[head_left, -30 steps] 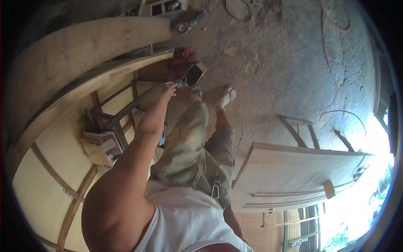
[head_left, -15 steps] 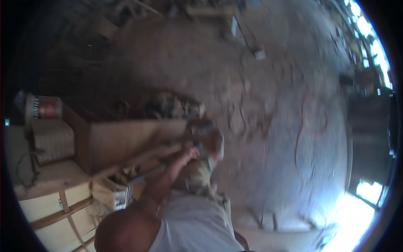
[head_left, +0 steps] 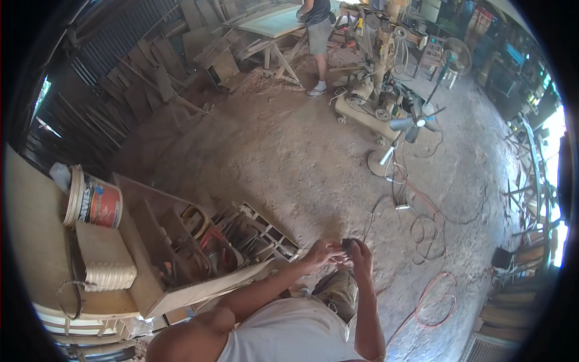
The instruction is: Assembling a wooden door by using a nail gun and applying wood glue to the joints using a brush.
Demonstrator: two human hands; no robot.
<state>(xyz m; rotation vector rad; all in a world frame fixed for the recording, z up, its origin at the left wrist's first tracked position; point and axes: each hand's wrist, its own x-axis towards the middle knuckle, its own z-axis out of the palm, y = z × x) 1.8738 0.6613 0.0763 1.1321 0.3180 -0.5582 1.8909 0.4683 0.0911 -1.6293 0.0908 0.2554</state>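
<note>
My left hand (head_left: 324, 253) and my right hand (head_left: 363, 259) meet in front of my body, above the floor. Held in my right hand is a small dark object (head_left: 348, 244), its kind too small to make out. The fingers of my left hand are pinched together right beside it; whatever they hold is hidden. To the left of my hands stands an open wooden tool box (head_left: 199, 292), with a red-handled tool (head_left: 212, 239) and several other tools jumbled inside.
A paint bucket (head_left: 102, 205) sits on the bench at left, by a cord-wrapped board (head_left: 108, 265). Hoses and cables (head_left: 435, 301) coil on the floor at right. A pedestal fan (head_left: 416, 122) and a wheeled machine (head_left: 374, 114) stand farther off. Another person (head_left: 318, 36) is beside a table (head_left: 271, 24).
The view has swung up from the tool box side to the wider workshop. My left hand, earlier low beside the box, is now together with my right hand at the small dark object.
</note>
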